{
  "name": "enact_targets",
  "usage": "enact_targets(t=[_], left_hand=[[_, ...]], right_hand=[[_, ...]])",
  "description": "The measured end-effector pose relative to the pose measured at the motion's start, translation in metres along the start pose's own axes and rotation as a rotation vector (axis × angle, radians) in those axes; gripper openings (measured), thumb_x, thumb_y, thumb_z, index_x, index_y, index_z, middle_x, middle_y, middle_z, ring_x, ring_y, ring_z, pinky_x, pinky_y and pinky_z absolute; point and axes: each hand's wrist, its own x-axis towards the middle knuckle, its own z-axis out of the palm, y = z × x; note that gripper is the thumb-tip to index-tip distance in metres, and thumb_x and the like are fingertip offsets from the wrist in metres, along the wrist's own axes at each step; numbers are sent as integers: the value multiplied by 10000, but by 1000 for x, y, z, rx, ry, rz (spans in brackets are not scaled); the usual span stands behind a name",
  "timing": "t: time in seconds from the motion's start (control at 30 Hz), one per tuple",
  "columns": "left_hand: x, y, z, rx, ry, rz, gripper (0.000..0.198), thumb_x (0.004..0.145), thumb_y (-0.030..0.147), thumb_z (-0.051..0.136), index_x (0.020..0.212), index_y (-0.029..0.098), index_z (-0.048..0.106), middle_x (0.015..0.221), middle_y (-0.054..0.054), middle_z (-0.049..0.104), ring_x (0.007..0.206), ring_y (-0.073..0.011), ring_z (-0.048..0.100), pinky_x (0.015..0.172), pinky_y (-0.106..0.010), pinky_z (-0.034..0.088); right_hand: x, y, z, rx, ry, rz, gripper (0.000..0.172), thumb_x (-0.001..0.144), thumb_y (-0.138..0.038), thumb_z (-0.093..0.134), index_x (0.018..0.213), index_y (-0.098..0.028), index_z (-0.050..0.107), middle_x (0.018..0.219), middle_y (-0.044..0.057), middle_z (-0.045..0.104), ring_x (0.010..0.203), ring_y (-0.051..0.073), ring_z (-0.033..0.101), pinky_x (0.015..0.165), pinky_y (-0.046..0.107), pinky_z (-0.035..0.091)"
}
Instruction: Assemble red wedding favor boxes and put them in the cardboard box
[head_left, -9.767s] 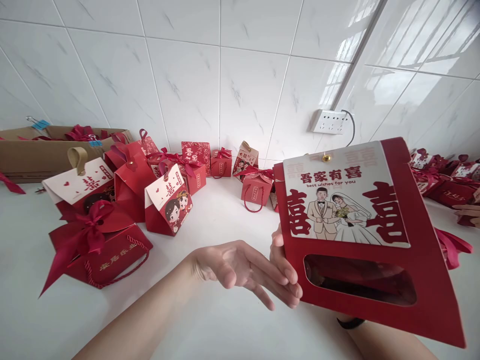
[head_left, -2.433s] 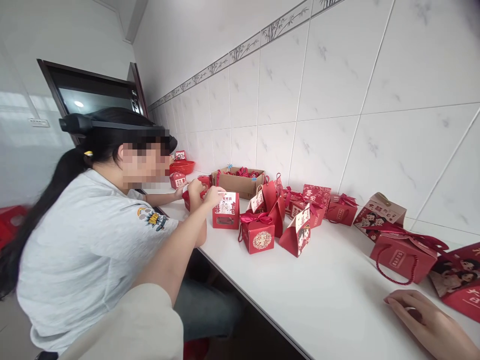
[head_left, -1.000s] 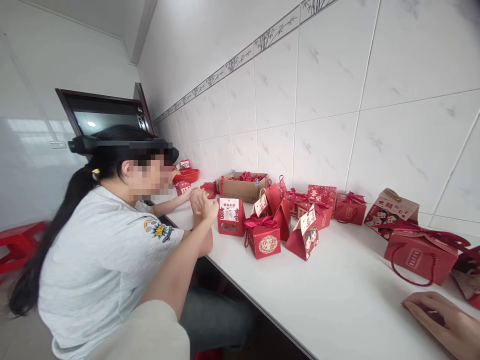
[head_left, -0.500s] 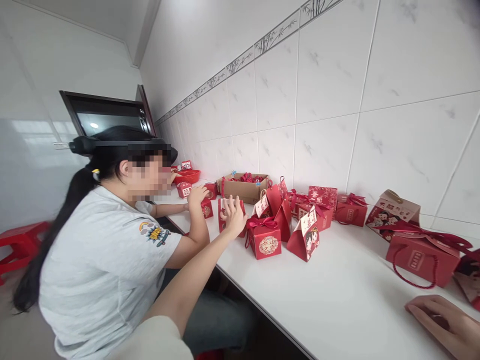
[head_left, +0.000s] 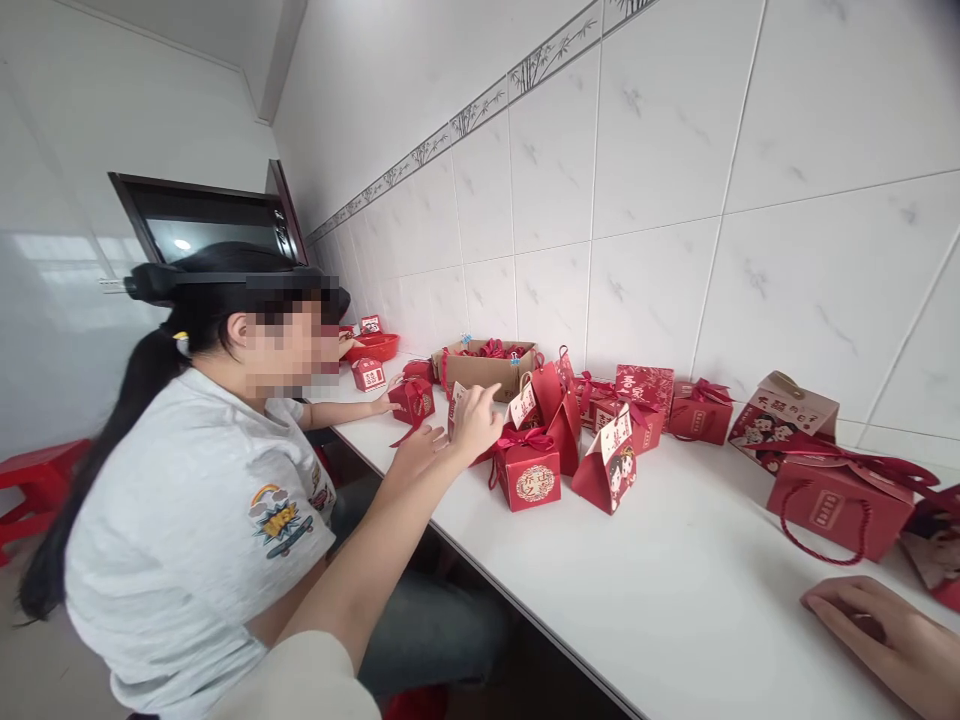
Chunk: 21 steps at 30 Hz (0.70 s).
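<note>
Your left hand is raised, index finger extended; whether it grips the white-fronted box, mostly hidden behind it and in front of the brown carton, cannot be told. Your right hand lies loosely curled on the bench, nothing seen in it, near a rope-handled box. Farther out, a co-worker's hand is at a red box.

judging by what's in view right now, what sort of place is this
Probably an indoor workroom: a long white table against a tiled wall, many red gift boxes, and a co-worker seated at it.
</note>
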Motion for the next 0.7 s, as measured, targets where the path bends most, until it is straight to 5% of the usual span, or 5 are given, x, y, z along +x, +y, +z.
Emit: enact_targets(t=[0.1, 0.27, 0.53, 0.7], left_hand=[[10, 34, 4, -10, -167, -30, 663, 865, 247, 530, 1454, 113, 256, 987, -131, 671, 937, -288, 655, 859, -384, 499], [29, 64, 16, 0, -277, -124, 602, 891, 364, 567, 1394, 120, 345, 1144, -148, 615, 956, -240, 640, 858, -412, 512], [36, 64, 20, -8, -221, -226, 793, 798, 290, 603, 1448, 50, 216, 1128, -251, 634, 1069, -341, 615, 831, -397, 480], [35, 59, 15, -116, -152, -275, 820, 769, 288, 615, 1450, 79, 208, 865, -152, 708, 827, -314, 684, 690, -349, 488]], right_hand=[[-1, -18, -13, 12, -141, 42, 332, 686, -546, 483, 623, -271, 660, 816, 103, 706, 745, 273, 680, 672, 364, 545], [-5, -37, -20, 7, -147, 80, 395, 725, -544, 423, 662, -230, 653, 867, 107, 687, 759, 252, 671, 701, 349, 540], [-7, -44, -22, 49, -140, 93, 340, 777, -458, 421, 705, -206, 637, 909, 99, 674, 753, 222, 652, 698, 318, 537], [-8, -49, -23, 75, -124, 91, 308, 784, -412, 403, 701, -199, 609, 905, 103, 660, 750, 215, 639, 714, 320, 531]])
